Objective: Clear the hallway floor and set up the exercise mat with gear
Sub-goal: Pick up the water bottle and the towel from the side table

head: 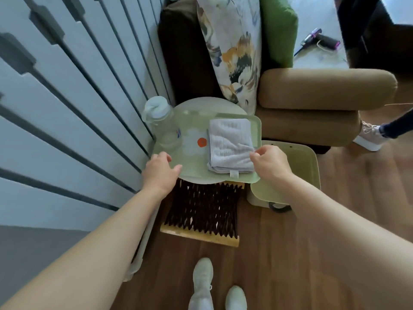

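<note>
A pale green tray rests on a small round white table. On the tray lie a folded lavender towel at the right and a clear water bottle with a pale cap at the left. My left hand grips the tray's near left edge, thumb on top. My right hand sits at the tray's near right edge, fingers touching the towel's corner. Whether it holds the tray or the towel is unclear.
Under the table stands a low wooden stool with a dark woven seat. A pale green bin stands to the right. Behind are a tan armchair with cushions and stair balusters at left. Another person's shoe is at right.
</note>
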`<move>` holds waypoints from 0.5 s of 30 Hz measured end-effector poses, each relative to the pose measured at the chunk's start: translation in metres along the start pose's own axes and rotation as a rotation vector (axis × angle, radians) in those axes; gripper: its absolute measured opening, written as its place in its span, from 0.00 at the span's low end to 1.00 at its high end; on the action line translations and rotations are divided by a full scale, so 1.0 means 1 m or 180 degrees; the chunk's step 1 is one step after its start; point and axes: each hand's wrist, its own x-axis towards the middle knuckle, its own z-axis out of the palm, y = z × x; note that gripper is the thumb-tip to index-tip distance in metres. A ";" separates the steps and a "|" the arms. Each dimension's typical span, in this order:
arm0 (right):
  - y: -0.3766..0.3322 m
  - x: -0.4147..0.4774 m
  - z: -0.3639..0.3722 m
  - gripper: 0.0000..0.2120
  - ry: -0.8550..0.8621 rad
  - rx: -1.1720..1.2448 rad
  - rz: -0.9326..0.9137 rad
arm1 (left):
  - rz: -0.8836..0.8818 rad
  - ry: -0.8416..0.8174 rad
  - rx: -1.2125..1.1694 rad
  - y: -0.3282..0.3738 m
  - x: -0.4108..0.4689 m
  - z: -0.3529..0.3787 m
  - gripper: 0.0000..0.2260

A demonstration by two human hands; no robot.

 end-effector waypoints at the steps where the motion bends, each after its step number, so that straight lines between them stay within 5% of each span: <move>1: 0.005 0.010 0.006 0.13 -0.0017 -0.0063 0.0053 | -0.0059 -0.0023 0.0076 -0.005 0.011 0.006 0.20; 8: 0.028 0.086 0.070 0.13 0.0072 -0.0411 0.0304 | -0.0314 -0.0084 0.0263 -0.030 0.095 0.057 0.30; 15: 0.048 0.130 0.104 0.32 0.0487 -0.0496 0.0776 | -0.0916 -0.0017 0.0139 -0.048 0.138 0.092 0.44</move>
